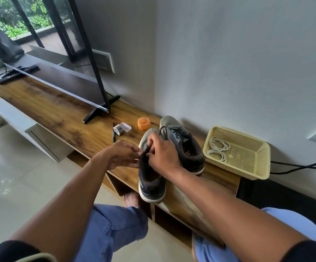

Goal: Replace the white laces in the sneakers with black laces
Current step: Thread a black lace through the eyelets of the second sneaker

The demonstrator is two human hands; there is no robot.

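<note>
Left hand [123,155]: fingers pinching black lace [147,149] at near sneaker's [150,178] eyelets. Sneaker's long axis runs away from the person, heel nearest. Right hand [163,153]: pinching same lace from above. White laces [217,150] coiled in basket [251,167], far right.
</note>
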